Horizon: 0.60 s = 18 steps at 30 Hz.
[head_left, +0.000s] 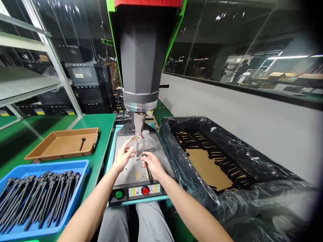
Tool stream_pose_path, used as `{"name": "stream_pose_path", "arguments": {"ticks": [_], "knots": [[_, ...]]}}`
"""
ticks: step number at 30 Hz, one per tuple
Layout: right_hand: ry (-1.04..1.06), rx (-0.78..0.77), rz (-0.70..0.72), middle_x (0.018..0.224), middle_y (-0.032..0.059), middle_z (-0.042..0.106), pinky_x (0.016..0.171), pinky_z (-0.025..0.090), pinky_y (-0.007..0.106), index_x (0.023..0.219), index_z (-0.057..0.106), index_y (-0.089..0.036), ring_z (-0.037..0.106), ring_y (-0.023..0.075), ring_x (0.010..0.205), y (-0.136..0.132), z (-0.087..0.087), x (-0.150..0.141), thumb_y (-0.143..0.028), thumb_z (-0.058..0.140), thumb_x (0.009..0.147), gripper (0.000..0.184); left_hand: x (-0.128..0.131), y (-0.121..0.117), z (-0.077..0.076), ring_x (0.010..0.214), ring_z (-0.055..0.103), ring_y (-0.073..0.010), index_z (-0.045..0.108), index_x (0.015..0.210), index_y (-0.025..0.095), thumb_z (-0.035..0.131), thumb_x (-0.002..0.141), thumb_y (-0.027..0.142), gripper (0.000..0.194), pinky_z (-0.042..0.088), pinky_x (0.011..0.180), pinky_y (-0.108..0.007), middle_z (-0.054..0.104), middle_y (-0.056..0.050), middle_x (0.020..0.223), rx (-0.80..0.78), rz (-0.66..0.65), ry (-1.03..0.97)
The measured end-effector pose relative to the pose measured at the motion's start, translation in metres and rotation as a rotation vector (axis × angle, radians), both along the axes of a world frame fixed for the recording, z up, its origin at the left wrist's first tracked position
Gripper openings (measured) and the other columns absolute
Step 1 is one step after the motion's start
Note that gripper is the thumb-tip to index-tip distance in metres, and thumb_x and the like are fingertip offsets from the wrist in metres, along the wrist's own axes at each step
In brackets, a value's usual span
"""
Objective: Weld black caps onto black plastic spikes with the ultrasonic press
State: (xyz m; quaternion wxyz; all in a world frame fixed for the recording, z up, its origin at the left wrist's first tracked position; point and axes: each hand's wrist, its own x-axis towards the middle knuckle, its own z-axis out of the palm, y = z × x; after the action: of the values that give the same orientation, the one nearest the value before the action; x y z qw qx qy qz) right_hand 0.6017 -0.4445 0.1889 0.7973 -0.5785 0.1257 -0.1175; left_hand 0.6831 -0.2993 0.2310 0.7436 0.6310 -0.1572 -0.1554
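Observation:
My left hand (124, 155) rests on the metal plate (128, 171) of the press machine, its fingertips pinched on a small clear piece at the metal fixture (139, 145) under the press horn (139, 122). My right hand (152, 164) is closed around a thin black rod (148, 171), whose top end points at the fixture. Both hands sit close together just in front of the fixture.
A blue tray (50, 198) of several black rods lies at the left front. Behind it a brown tray (63, 144) holds one black rod (82, 144). A box lined with black plastic (214, 158) stands to the right. Green (118, 194) and red (145, 191) buttons sit on the machine's front.

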Motion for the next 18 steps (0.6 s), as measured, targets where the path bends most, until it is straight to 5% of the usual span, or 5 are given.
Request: {"name": "stream_pose_path", "arguments": {"ticks": [6,13,18], "knots": [[-0.086,-0.174,0.017,0.079,0.0022,0.068,0.063,0.047,0.027,0.095,0.059,-0.019,0.063,0.0182,0.076,-0.005,0.006,0.033,-0.035,0.067,0.071,0.03,0.012,-0.02,-0.002,0.068,0.064,-0.0132,0.067,0.102,0.011,0.08,0.065,0.041,0.049,0.051,0.063,-0.026,0.068,-0.008,0.093,-0.031,0.073,-0.036],[-0.245,-0.533,-0.151,0.1,0.0069,0.066,0.081,0.052,0.036,0.108,0.064,-0.021,0.064,0.0201,0.085,-0.023,0.008,0.051,-0.033,0.06,0.079,0.031,0.006,-0.035,0.0,0.066,0.062,-0.0124,0.067,0.103,0.013,0.082,0.061,0.035,0.05,0.051,0.064,-0.027,0.07,-0.008,0.094,-0.108,0.092,-0.03],[-0.277,-0.662,-0.278,0.11,0.01,0.057,0.077,0.055,0.035,0.109,0.067,-0.021,0.062,0.0206,0.088,-0.029,0.015,0.053,-0.03,0.059,0.079,0.033,-0.002,-0.038,0.004,0.064,0.062,-0.0116,0.065,0.109,0.015,0.079,0.064,0.032,0.05,0.051,0.063,-0.027,0.068,-0.009,0.105,-0.101,0.098,-0.051]]}}
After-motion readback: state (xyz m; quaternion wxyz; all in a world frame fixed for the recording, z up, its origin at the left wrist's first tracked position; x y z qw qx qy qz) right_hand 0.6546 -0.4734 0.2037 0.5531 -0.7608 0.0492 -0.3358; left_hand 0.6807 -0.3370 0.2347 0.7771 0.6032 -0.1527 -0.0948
